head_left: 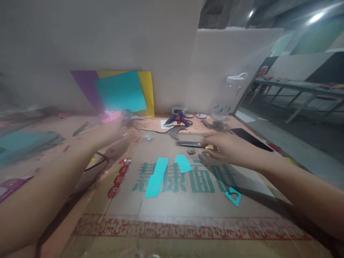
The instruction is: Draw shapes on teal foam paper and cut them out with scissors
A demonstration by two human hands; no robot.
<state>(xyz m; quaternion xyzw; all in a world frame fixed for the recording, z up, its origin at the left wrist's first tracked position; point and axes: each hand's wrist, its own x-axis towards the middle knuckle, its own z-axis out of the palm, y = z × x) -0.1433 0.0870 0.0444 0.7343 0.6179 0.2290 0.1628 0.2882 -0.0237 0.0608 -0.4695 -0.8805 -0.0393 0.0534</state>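
My right hand (221, 147) has its fingers closed about the handles of a pair of scissors (189, 144), whose blades point left just above the printed cardboard (185, 204). Reaching to the back left, my left hand (114, 127) is smeared by motion beside something pink (112, 116); its fingers cannot be made out. On the cardboard are a long turquoise paper piece (157, 178), a smaller turquoise piece (183, 163) and a turquoise scrap (233, 196) with a dark curved mark. A small greyish lump (191, 151) sits under the blades.
A blue glue gun (177, 119) stands at the back, near a dark crescent shape (177, 133). Turquoise (120, 91), yellow and purple sheets lean on the wall. A clear bottle (223, 98) stands back right, behind a brownish bundle (217, 125) and a black flat object (249, 139).
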